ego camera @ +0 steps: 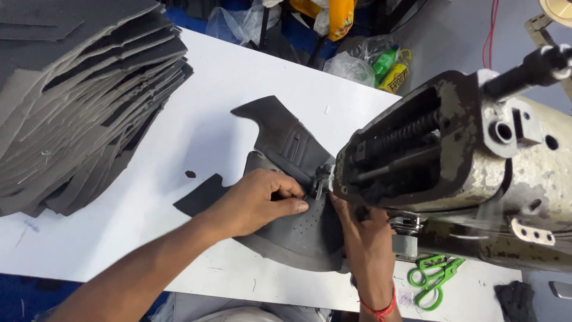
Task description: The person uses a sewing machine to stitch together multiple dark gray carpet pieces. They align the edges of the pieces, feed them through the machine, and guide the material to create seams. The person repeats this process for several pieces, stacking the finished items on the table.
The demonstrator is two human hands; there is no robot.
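Dark grey shoe-upper piece [298, 229] flat on the white desk [208, 107], perforated toe area toward the near edge, tongue-shaped part running away under the presser foot [320, 182] of the worn industrial sewing machine [453, 155].

Risks, as judged: fingertips very close to the presser foot and needle zone, so a slip or a sudden feed could catch a finger; uneven pressure between the two sides could skew the layers and send the seam off line; loose edge nearest the machine could fold under and get stitched double.

Left hand [256, 203] palm down on the piece, fingers curled together with tips pressed at the seam just beside the foot; pressing, not closed around anything. Right hand [366, 244] partly hidden beneath the machine head, fingers laid flat and fairly straight along the piece's right edge; exact spread hard to tell.

Further out: tall stack of grey cut pieces [77, 101] at far left, green thread snips [432, 277] beside the right wrist.
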